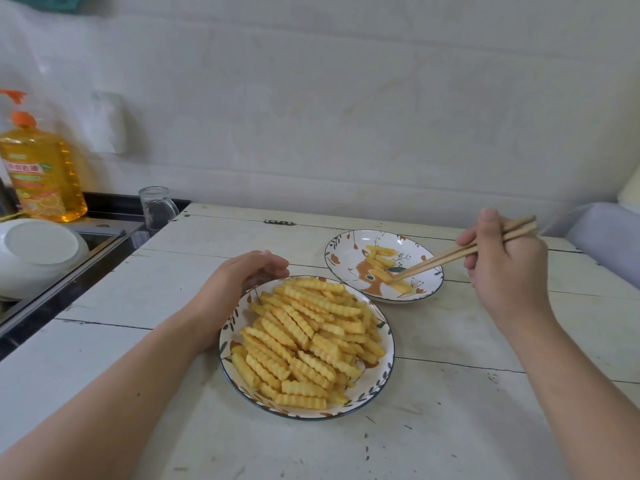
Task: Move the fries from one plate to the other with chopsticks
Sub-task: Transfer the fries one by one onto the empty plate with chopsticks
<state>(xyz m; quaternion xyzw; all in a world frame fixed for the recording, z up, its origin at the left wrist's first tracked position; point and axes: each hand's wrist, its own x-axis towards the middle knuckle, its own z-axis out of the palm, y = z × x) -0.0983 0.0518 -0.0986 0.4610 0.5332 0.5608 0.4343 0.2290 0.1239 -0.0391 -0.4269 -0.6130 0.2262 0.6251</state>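
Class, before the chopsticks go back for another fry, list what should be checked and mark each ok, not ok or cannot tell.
1. Right hand grips the chopsticks: ok.
2. Chopstick tips over the far plate: ok.
3. Fry at the tips released: cannot tell.
4. Left hand steadies the full plate: ok.
5. Fries left to move: ok, many.

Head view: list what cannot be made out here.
- Full plate: its pattern, covered by the fries.
- Chopsticks: whether the tips pinch a fry on the far plate or just touch it; too small.
- Yellow bottle: label text, blurred.
- White bowl: cut by the left edge.
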